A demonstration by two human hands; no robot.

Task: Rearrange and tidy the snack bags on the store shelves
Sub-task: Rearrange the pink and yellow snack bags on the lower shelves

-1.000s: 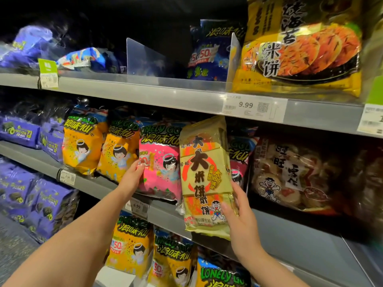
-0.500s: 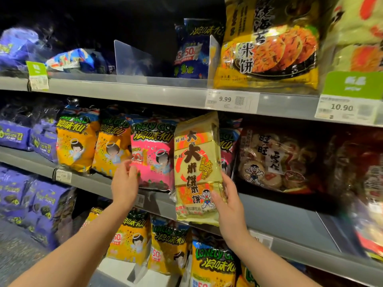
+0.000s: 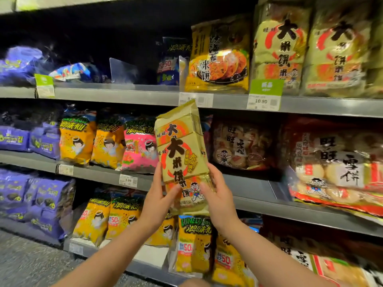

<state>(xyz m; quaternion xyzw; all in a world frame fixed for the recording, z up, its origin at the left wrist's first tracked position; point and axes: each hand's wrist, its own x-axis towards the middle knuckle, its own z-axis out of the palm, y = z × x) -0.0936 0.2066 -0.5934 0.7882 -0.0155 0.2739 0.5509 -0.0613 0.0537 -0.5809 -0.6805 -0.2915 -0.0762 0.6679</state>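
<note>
Left hand (image 3: 159, 195) has left the pink bag (image 3: 141, 150) and joined the right hand (image 3: 217, 195) on the yellow-green rice cracker bag (image 3: 180, 148). The 2 hands now clasp its lower half, thumbs on the front, fingers wrapped round the side edges. Bag is upright, slightly tilted, held in the air before the middle shelf (image 3: 248, 183), its top at the upper shelf (image 3: 124, 96) lip. Likely step: move it up-right to the matching bags (image 3: 279, 52) above the 10.90 tag (image 3: 263, 101). To do it well: keep the hold low, clear the lip, slide it in upright, label forward, no squeezing the crackers. Bag also sits higher than 0.5 s ago, and more of the matching stock is in view.
</note>
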